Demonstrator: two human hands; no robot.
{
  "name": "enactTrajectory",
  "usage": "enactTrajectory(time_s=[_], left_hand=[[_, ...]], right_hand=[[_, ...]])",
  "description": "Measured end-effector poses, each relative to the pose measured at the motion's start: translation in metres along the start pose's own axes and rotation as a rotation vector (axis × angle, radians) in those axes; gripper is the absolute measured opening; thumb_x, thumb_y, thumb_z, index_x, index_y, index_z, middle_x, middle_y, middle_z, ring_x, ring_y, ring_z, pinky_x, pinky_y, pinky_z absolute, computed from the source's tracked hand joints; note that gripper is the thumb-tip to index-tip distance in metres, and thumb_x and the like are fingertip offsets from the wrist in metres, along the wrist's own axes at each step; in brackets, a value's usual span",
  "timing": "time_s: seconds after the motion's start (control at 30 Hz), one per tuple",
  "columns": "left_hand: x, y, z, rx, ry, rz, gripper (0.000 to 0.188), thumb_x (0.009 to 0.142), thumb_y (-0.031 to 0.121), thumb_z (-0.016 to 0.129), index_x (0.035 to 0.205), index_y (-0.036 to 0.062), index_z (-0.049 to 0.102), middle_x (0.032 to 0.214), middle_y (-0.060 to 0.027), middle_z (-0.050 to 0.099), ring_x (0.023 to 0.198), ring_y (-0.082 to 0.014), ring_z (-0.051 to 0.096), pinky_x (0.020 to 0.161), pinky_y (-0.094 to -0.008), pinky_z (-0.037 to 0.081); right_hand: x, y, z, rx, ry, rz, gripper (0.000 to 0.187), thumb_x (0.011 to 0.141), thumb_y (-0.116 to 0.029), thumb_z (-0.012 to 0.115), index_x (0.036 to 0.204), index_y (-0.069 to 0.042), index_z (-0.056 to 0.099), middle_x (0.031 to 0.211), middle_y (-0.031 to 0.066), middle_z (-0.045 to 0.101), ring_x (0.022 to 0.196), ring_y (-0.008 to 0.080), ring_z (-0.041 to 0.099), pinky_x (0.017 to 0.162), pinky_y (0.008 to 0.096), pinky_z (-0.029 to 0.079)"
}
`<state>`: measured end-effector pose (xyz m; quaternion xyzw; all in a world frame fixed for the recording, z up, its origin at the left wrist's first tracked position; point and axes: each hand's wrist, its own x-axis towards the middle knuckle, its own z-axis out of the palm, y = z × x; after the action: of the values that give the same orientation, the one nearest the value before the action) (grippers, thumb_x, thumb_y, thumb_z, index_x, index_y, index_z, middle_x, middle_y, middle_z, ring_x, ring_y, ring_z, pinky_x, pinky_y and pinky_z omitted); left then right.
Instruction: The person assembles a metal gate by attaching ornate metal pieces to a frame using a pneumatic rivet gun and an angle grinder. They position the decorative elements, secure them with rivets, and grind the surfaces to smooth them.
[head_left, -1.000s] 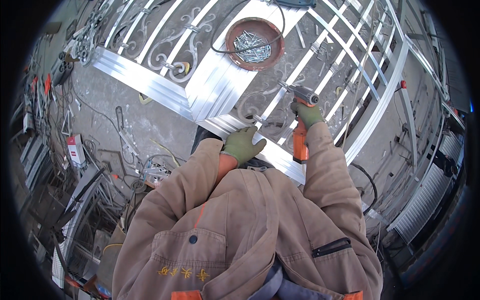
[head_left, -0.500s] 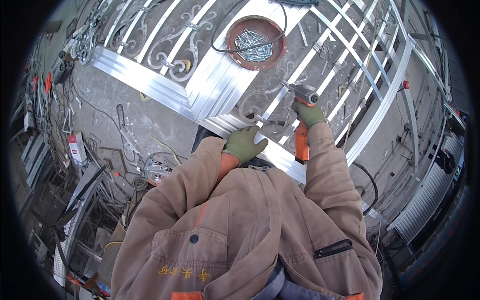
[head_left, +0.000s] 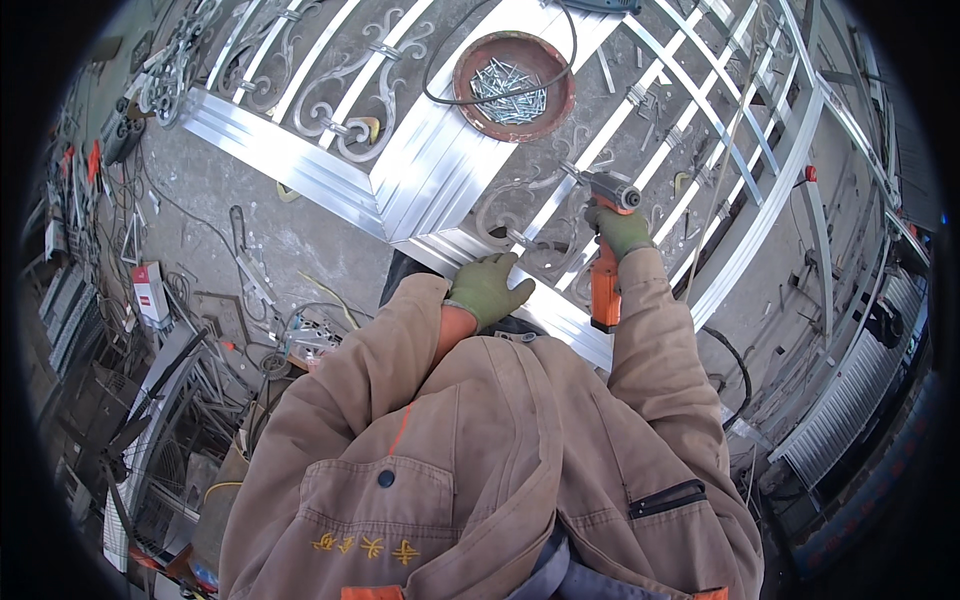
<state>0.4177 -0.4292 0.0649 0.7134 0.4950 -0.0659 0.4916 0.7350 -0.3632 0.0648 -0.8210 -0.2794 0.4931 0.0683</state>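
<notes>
orange-grey drill [head_left: 605, 288], green gloves [head_left: 488, 292], brown jacket [head_left: 500, 430], reddish bowl [head_left: 515, 46]

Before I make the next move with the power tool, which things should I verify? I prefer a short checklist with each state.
1. Orange power tool held in the right grip: ok.
2. Left grip resting on the silver frame, apart from the tool: ok.
3. Tool's nose properly seated: cannot tell, too small.
4. Metal fasteners gathered in the round bowl: ok.
5. Dark cable clear of the bowl: not ok, it crosses over.
</notes>
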Motion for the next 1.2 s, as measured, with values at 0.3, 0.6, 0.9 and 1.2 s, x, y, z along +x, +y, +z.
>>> enactTrajectory(time_s=[0.3, 0.6, 0.9, 1.2], left_hand=[[-0.001, 0.003, -0.008, -0.037, -0.026, -0.025, 0.08, 0.106, 0.063, 0.067, 0.159, 0.003, 0.067, 0.153, -0.0276, 0.074, 0.14, -0.0445, 0.073, 0.118, -0.0548, 0.057], [0.003, 0.006, 0.002, -0.05, -0.08, 0.011, 0.081, 0.105, 0.067, 0.07, 0.16, 0.007, 0.067, 0.153, -0.0264, 0.074, 0.134, -0.0476, 0.073, 0.113, -0.0573, 0.058], [-0.002, 0.009, -0.028, -0.031, -0.107, 0.005, 0.084, 0.104, 0.068, 0.07, 0.163, 0.0071, 0.065, 0.152, -0.03, 0.074, 0.138, -0.0497, 0.072, 0.119, -0.0569, 0.056], [-0.008, 0.008, -0.057, -0.023, -0.163, 0.004, 0.085, 0.106, 0.069, 0.068, 0.166, 0.0092, 0.063, 0.15, -0.0295, 0.076, 0.138, -0.0488, 0.073, 0.12, -0.0563, 0.056]], right_hand=[[0.025, 0.012, 0.016, -0.107, -0.004, 0.063, 0.05, 0.09, -0.037, 0.086, 0.128, -0.006, 0.083, 0.109, 0.014, 0.086, 0.093, 0.0295, 0.084, 0.088, 0.0441, 0.065], [0.064, 0.05, 0.037, 0.078, 0.045, 0.075, 0.045, 0.091, -0.028, 0.087, 0.129, -0.006, 0.08, 0.1, 0.0101, 0.078, 0.091, 0.0273, 0.074, 0.082, 0.0464, 0.061], [0.049, 0.009, 0.034, -0.074, 0.013, 0.12, 0.061, 0.086, -0.032, 0.085, 0.142, -0.007, 0.08, 0.136, 0.0218, 0.084, 0.133, 0.0394, 0.08, 0.111, 0.0469, 0.062], [0.049, 0.014, 0.039, -0.12, 0.091, 0.086, 0.055, 0.088, -0.034, 0.083, 0.136, -0.007, 0.083, 0.129, 0.0217, 0.085, 0.128, 0.0382, 0.081, 0.108, 0.0447, 0.063]])
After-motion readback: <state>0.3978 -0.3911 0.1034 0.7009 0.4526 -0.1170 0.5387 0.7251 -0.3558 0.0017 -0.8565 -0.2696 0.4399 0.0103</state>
